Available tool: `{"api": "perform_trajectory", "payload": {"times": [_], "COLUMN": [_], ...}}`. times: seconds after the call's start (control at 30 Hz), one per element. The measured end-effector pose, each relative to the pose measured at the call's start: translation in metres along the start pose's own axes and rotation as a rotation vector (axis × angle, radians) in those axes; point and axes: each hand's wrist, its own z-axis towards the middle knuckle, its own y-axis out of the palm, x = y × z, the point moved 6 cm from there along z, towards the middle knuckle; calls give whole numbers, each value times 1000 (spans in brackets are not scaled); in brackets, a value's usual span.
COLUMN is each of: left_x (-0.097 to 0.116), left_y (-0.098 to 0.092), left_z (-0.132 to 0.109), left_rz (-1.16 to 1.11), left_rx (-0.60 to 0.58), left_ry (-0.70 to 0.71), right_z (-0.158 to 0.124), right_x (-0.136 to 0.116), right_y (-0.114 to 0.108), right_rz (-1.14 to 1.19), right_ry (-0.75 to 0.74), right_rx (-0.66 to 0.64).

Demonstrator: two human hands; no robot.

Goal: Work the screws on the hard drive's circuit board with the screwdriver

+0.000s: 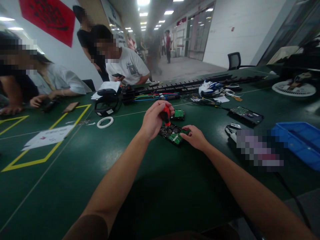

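Observation:
My left hand is wrapped round a red and black screwdriver, held upright with its lower end over a black casing with a green circuit board. Whether the tip sits in a screw is too small to see. At the casing's right end, my right hand pinches the edge between thumb and fingers. Just behind lies another small black unit with a green board, partly covered by my left hand and the screwdriver.
Farther right lie a black casing with an exposed board, a blurred pouch-like item and a blue bin. A white ring rests at left. Wires and long black strips line the back. Several people sit or stand beyond the green table.

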Motion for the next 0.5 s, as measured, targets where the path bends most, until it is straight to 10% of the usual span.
{"api": "perform_trajectory", "payload": {"times": [0.5], "left_x": [-9], "left_y": [-5], "left_z": [-1], "left_rz": [-16], "left_rx": [139], "left_ry": [17], "right_z": [4], "right_x": [1], "right_y": [-4], "right_rz": [-18], "right_ry": [15], "right_rx": [-17]}}
